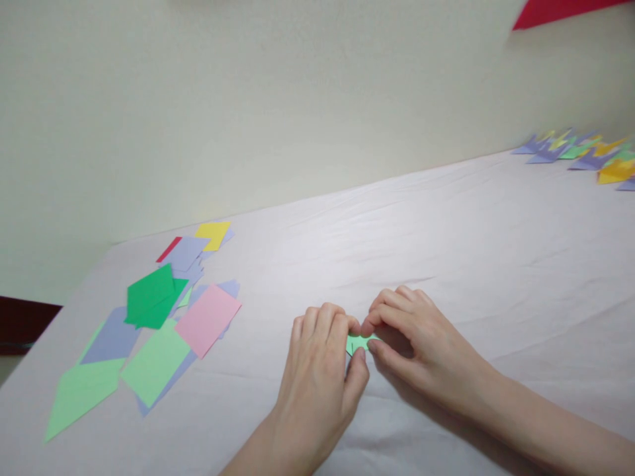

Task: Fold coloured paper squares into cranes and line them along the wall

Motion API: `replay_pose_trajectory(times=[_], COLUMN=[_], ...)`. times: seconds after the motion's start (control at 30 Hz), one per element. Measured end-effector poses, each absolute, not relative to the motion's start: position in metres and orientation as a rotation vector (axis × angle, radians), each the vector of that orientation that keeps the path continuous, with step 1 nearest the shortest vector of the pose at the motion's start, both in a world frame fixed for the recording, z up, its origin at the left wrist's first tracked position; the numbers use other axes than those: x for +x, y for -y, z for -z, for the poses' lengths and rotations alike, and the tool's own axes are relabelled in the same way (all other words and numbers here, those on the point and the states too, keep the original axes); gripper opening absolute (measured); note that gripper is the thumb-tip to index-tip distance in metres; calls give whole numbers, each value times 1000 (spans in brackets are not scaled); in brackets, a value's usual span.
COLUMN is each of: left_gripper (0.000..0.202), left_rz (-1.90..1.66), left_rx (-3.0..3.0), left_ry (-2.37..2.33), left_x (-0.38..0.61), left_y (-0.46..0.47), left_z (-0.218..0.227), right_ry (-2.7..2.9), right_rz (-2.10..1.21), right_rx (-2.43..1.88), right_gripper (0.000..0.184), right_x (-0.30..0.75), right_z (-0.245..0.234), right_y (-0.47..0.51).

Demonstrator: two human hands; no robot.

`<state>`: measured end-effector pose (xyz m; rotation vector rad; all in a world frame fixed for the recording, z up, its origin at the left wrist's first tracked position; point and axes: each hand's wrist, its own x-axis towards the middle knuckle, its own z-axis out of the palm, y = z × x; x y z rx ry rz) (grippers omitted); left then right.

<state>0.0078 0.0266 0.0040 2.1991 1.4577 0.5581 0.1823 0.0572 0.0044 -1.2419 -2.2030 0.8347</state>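
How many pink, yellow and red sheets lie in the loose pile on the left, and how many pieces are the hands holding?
Pink sheet: 1
Yellow sheet: 1
Red sheet: 1
Green folded piece, pinched between left hand and right hand: 1
Total: 4

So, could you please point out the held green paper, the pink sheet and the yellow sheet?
held green paper (361,342): head view, exposed middle.
pink sheet (207,320): head view, centre.
yellow sheet (213,234): head view, centre.

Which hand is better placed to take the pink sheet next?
Probably the left hand: the pink sheet lies on its side, while the right hand is farther away. Both pinch the green paper.
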Motion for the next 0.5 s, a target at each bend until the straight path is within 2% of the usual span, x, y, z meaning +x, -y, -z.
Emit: replay_pose_trajectory(times=[0.5], left_gripper=[18], left_rz=[-534], left_rx=[2135], left_ry=[-1507], left_x=[12], left_y=[-25], left_z=[-9], right_ry=[2218], right_rz=[-809], right_rx=[-1223], right_gripper=[17], right_x=[182], right_z=[-5], right_y=[-56])
